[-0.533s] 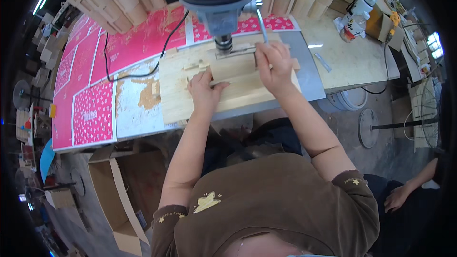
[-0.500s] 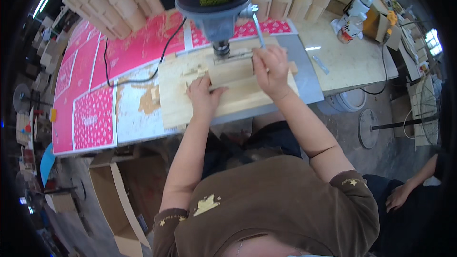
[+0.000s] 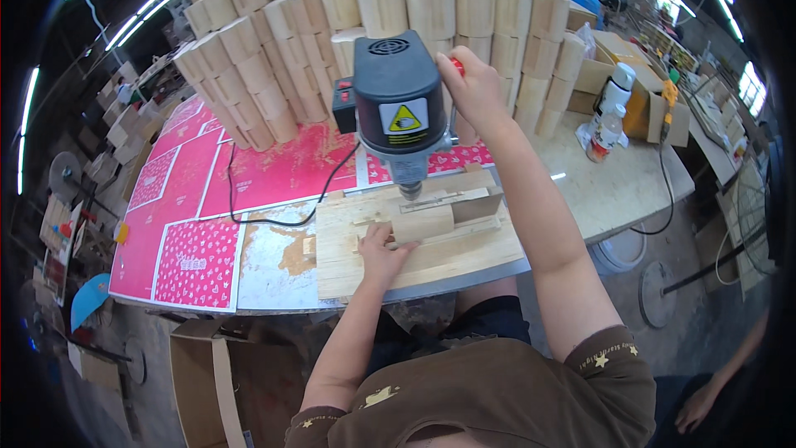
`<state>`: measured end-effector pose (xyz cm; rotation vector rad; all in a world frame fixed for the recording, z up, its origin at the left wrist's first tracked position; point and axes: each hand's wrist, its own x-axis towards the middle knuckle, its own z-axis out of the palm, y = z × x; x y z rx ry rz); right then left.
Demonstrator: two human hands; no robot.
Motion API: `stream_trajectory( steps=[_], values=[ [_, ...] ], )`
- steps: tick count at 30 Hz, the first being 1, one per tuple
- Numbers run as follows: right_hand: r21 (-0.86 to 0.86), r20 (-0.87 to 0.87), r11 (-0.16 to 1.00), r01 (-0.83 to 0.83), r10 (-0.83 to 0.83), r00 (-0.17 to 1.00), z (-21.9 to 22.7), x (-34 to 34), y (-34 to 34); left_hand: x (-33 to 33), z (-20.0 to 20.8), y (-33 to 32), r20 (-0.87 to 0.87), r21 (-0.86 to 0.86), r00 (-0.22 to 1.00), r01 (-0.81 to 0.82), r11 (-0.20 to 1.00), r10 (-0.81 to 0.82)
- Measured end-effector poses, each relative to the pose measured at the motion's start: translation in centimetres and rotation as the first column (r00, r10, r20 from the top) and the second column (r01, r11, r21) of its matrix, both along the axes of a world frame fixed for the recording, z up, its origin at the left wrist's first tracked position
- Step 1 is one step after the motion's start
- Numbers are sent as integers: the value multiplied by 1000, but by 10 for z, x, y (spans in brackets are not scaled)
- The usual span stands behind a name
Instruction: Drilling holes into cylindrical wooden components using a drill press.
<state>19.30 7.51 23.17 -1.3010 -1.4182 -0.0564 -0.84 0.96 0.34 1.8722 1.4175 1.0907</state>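
Observation:
A dark drill press (image 3: 400, 91) with a metal chuck (image 3: 410, 190) stands over a flat wooden board (image 3: 352, 274). On that board, just below the chuck, lies a pale wooden block (image 3: 424, 221) with a rounded side. My left hand (image 3: 383, 259) holds the block's left end, thumb along its near side. My right hand (image 3: 479, 93) is closed round the red knob of the drill's feed lever (image 3: 453, 120), which points up. Right of the block, a thin upright wooden piece (image 3: 481, 206) sits on the board. The drill bit's tip cannot be made out.
Stacked wooden blocks (image 3: 307, 33) form a wall behind the drill. A black cable (image 3: 278, 222) crosses the pink sheets (image 3: 274, 178) at left. Bottles (image 3: 608, 129) and cardboard boxes stand at right. An open carton (image 3: 195, 382) sits below the table; another person's hand (image 3: 696, 408) shows at lower right.
My right hand has risen with the feed lever, which pointed down before. The chuck sits higher above the wood. My left hand stays at the block; the view has tilted up.

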Motion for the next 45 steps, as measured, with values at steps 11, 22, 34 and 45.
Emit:
stream_trajectory(
  steps=[11,22,34,45],
  values=[
    [-425,443,902,-83,287,849,-169,45,-78,-39,5,2,136,70,988,62,996,-71],
    [-416,370,888,-193,360,857,-157,39,-100,-127,63,-26,533,-460,810,35,887,244],
    [-475,304,852,-220,394,867,-155,42,-104,-80,60,-13,357,-639,881,-13,769,312],
    [-320,429,931,-177,309,849,-167,30,-102,-31,18,-21,669,-278,731,80,957,133]
  ],
)
